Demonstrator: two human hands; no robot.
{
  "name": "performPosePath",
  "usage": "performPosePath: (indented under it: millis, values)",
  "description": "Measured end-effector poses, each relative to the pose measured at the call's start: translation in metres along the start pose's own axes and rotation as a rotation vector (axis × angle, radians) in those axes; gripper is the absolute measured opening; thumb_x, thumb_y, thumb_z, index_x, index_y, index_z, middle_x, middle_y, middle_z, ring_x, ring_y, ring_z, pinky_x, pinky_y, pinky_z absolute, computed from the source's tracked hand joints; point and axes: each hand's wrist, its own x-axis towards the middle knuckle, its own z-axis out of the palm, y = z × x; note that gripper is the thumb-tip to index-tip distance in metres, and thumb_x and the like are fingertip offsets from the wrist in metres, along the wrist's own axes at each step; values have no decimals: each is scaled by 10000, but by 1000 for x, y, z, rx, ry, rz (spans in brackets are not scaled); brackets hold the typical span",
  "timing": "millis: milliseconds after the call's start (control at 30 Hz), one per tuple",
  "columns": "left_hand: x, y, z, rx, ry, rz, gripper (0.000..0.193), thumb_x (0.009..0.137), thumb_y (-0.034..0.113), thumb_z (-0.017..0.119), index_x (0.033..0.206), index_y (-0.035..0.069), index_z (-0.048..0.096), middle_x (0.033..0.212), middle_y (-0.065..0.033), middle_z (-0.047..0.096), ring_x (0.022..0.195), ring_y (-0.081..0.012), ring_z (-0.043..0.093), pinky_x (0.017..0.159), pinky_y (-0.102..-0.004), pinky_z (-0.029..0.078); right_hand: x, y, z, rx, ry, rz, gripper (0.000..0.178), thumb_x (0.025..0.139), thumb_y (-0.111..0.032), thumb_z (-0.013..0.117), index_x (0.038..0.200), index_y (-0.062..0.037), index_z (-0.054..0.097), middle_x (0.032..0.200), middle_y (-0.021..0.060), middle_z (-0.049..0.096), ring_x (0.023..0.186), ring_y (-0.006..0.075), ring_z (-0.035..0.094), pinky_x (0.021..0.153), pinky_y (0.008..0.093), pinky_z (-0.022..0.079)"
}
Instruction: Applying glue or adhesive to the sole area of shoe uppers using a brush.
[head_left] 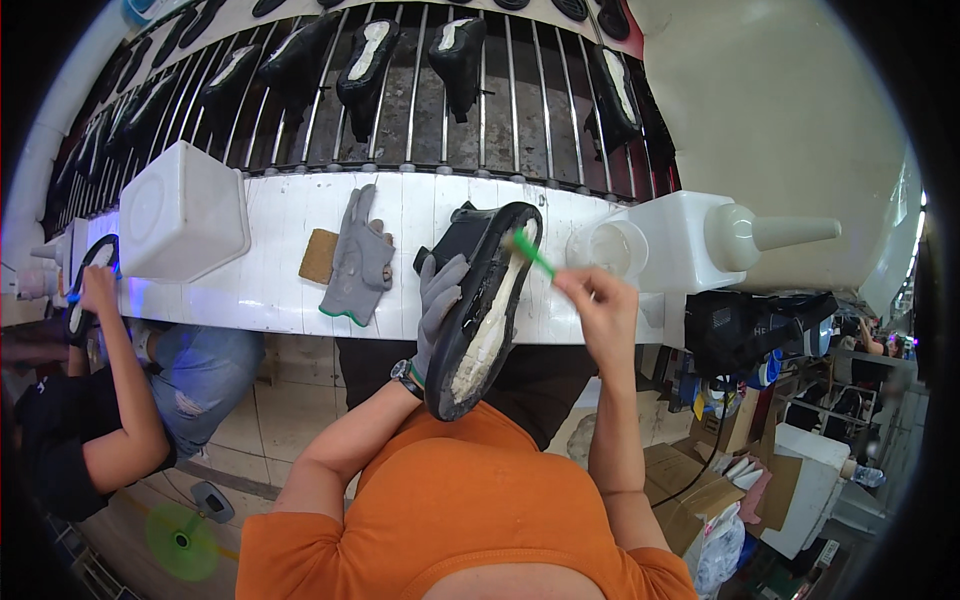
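My left hand (pixel 440 298), in a grey glove, grips a black shoe (pixel 478 330) by its side. The shoe is tilted with its bottom facing up, and a whitish strip (pixel 490 335) runs along the middle of that underside. Bare, my right hand (pixel 602 308) is closed round a small brush with a green handle (pixel 536 256). The brush's tip touches the shoe's bottom near its far end. Left of the shoe, a loose grey glove (pixel 358 262) lies on the white table (pixel 275 290), beside a brown block (pixel 319 256).
Right of the shoe stand a clear cup (pixel 612 250) and a white bottle with a long nozzle (pixel 690 240). A white container (pixel 182 215) is at left. Beyond the table, a roller conveyor (pixel 415 120) carries several upturned black shoes. A co-worker (pixel 120 400) sits at far left, holding a sole.
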Motion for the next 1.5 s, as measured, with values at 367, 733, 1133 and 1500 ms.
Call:
performPosePath:
  millis: [367, 733, 1133, 1500]
  values:
    - [7, 7, 0, 35, 12, 35, 969, 730, 334, 844, 1425, 109, 208, 1389, -223, 386, 1292, -343, 445, 1136, -550, 242, 14, 9, 5, 104, -5, -7, 120, 816, -113, 751, 885, -15, 746, 642, 25, 642, 519, 61, 403, 491, 254, 310]
    - [10, -1, -11, -72, -4, -25, 682, 796, 195, 761, 1324, 69, 349, 1346, -207, 481, 1259, -361, 491, 1132, -552, 241, -56, -56, 2, -96, -251, -469, 168, 742, -32, 775, 904, -32, 730, 804, 76, 691, 684, 200, 641, 601, 299, 502]
    - [44, 19, -24, -135, -103, -83, 736, 751, 118, 771, 1357, 66, 356, 1310, -168, 494, 1204, -353, 513, 1050, -472, 376, -37, -57, 1, 49, -46, -283, 103, 777, 25, 734, 876, 22, 707, 819, 117, 694, 700, 187, 648, 642, 265, 495]
    - [97, 52, -65, -77, -520, -60, 765, 720, 253, 797, 1362, 48, 434, 1300, -138, 524, 1164, -315, 528, 982, -402, 409, -56, -90, -22, -77, -143, -736, 302, 674, -11, 810, 960, -47, 719, 804, 57, 660, 603, 172, 555, 504, 275, 429]
